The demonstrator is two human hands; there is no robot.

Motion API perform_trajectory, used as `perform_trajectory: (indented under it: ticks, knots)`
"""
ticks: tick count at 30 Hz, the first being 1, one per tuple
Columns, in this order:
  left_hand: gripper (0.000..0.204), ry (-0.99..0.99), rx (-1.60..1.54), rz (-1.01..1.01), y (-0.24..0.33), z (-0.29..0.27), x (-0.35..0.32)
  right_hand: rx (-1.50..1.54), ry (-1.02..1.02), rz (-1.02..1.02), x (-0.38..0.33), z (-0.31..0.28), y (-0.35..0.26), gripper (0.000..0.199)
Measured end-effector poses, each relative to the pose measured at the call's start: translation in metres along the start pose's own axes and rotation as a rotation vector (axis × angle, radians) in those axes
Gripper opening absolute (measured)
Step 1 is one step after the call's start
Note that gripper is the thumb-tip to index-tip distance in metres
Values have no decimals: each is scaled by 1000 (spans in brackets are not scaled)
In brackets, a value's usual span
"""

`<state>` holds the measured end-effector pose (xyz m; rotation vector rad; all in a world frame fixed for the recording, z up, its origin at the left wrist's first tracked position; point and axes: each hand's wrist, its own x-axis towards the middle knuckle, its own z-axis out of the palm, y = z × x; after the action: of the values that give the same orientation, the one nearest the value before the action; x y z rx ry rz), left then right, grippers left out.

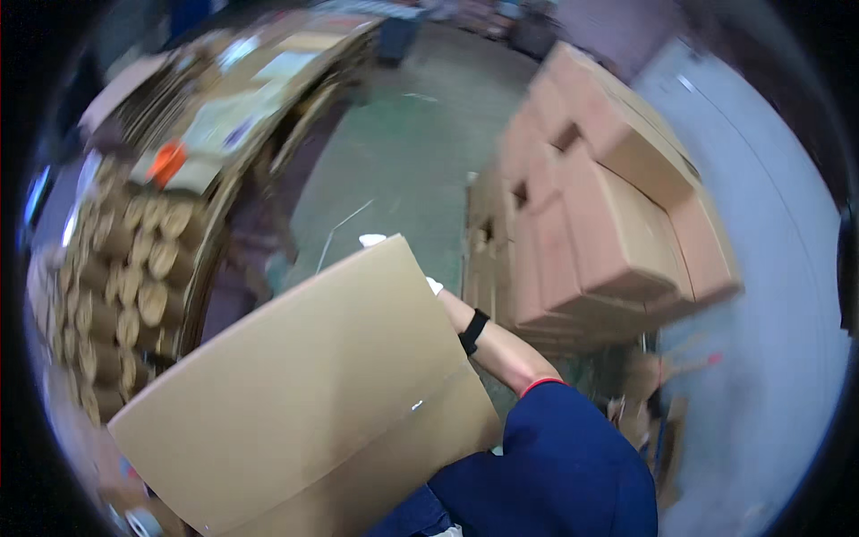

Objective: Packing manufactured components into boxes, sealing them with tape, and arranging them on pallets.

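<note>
A large flat cardboard sheet filled the near middle and blocked any reach straight ahead. On the left, a rack of cardboard tubes and leaning flattened cartons closed that side. On the right stood a tall stack of cardboard boxes. Between them a strip of green floor ran open toward the far end.

Dim, bluish light, heavy motion blur throughout, strong fisheye bending with black vignette around the rim
</note>
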<state>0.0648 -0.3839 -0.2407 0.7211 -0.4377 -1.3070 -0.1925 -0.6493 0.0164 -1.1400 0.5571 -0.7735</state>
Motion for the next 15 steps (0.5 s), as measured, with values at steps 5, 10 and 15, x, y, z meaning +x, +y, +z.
perform_trajectory:
  ticks: [5,10,15]
  knots:
    - [58,-351,52,-65,14,81,82,40,356,-113,-126,-39,-81,34]
    - [59,-510,43,-105,-23,145,110,-23,565,-246,-247,-86,-118,34]
    - [59,-619,30,-134,-77,227,138,-72,744,-335,-298,-165,-178,35]
